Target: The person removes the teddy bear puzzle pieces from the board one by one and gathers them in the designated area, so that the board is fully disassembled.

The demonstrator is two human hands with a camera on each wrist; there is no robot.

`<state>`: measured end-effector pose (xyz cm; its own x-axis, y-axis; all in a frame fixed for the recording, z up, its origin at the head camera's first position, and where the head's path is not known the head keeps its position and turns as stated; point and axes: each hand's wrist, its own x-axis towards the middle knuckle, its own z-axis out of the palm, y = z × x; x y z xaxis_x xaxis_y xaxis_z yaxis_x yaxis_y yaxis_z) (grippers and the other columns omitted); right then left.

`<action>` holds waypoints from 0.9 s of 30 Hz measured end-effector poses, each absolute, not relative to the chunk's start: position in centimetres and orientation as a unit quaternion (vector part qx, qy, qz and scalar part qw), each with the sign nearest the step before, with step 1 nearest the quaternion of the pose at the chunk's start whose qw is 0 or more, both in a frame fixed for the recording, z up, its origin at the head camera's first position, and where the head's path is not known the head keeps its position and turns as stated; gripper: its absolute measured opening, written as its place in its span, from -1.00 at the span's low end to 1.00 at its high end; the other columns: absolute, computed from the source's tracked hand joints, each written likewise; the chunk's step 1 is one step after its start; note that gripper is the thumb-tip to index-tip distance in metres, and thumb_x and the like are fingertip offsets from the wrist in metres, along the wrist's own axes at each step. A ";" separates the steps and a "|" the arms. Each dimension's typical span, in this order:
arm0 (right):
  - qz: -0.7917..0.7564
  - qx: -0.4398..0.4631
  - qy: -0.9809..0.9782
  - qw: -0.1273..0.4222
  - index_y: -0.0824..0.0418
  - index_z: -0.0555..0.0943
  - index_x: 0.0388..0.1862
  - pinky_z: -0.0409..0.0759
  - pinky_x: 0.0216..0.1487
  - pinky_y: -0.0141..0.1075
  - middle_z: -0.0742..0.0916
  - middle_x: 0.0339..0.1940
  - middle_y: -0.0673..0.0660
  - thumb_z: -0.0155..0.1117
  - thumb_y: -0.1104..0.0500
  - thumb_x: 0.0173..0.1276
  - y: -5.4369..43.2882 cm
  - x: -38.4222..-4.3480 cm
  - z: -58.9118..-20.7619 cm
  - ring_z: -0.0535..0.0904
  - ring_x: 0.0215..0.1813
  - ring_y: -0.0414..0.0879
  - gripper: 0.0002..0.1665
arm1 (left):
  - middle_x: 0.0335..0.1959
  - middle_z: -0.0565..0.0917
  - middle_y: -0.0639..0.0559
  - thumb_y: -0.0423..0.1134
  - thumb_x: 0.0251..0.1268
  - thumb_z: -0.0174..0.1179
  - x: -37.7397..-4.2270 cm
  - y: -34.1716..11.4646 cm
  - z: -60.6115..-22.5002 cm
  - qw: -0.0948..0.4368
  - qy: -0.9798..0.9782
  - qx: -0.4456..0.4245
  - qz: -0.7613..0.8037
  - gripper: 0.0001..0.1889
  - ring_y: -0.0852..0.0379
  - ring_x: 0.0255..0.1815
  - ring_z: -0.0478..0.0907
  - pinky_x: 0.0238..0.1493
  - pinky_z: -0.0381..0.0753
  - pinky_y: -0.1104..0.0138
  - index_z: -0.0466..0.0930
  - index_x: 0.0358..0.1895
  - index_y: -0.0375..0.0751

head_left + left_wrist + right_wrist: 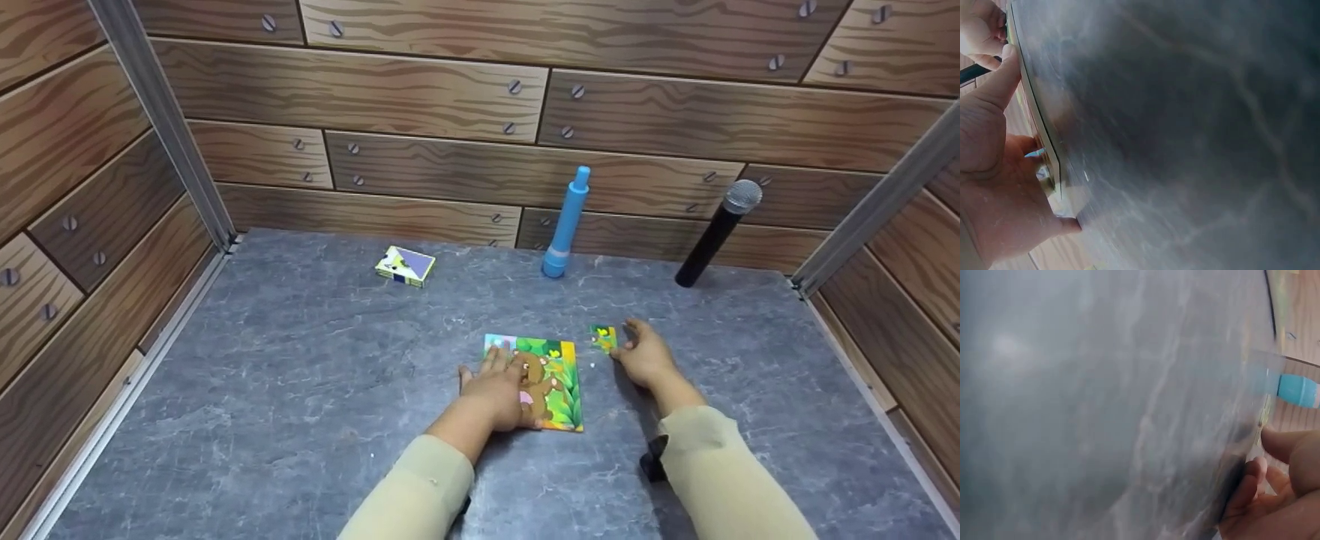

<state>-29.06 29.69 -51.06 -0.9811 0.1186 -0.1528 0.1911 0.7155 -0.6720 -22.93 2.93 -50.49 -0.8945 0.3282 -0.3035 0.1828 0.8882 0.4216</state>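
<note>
My left hand (pixel 491 390) lies with spread fingers on a square picture puzzle (pixel 559 390) showing a brown bear among green leaves, covering its left part. In the left wrist view, the thumb and fingers rest along the puzzle's thin edge (pixel 1044 135). To the right of the puzzle, my right hand (pixel 646 358) holds a small green, yellow and orange puzzle piece (pixel 602 339) at its right edge, apart from the puzzle. The right wrist view shows the thumb (pixel 1278 443) at the piece, with the other fingers curled below; their exact contact is partly hidden.
A small white, purple and yellow box (pixel 406 265) lies at the back left of the grey marbled table (pixel 300 390). Behind the puzzle stands a blue tube (pixel 568 225). A black microphone (pixel 709 244) leans toward the wood-patterned back wall (pixel 420 161) on the right.
</note>
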 end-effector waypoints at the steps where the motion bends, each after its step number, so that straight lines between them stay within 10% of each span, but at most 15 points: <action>1: -0.376 0.080 0.922 0.046 0.51 0.14 0.63 0.50 0.28 0.06 0.55 0.33 0.50 0.27 0.31 0.54 29.7 -28.9 -51.0 0.54 0.15 0.25 -0.17 | 0.79 -0.14 -0.03 0.27 0.22 0.48 -22.9 2.8 -50.5 0.186 0.954 0.134 0.195 0.15 -0.06 0.77 -0.26 0.59 -0.15 -0.38 0.03 0.75 -0.05; 15: -0.376 -0.005 0.926 -0.035 0.55 0.54 0.31 0.61 0.17 0.19 0.70 0.00 0.47 0.36 0.26 0.50 25.2 -27.2 -50.5 0.65 0.07 0.33 -0.47 | 0.78 -0.08 -0.08 0.32 0.14 0.50 -23.1 2.9 -50.6 0.182 0.955 0.132 0.194 0.26 -0.06 0.77 -0.21 0.61 -0.10 -0.33 -0.02 0.74 -0.20; 27: -0.369 -0.024 0.929 0.012 0.47 0.71 0.13 0.71 0.05 0.01 0.78 -0.14 0.26 0.52 0.21 0.41 20.6 -26.4 -50.9 0.71 -0.10 0.07 -0.56 | 0.78 -0.09 -0.06 0.34 0.12 0.51 -23.2 3.0 -50.9 0.176 0.959 0.129 0.182 0.27 -0.05 0.77 -0.20 0.60 -0.06 -0.32 0.00 0.74 -0.18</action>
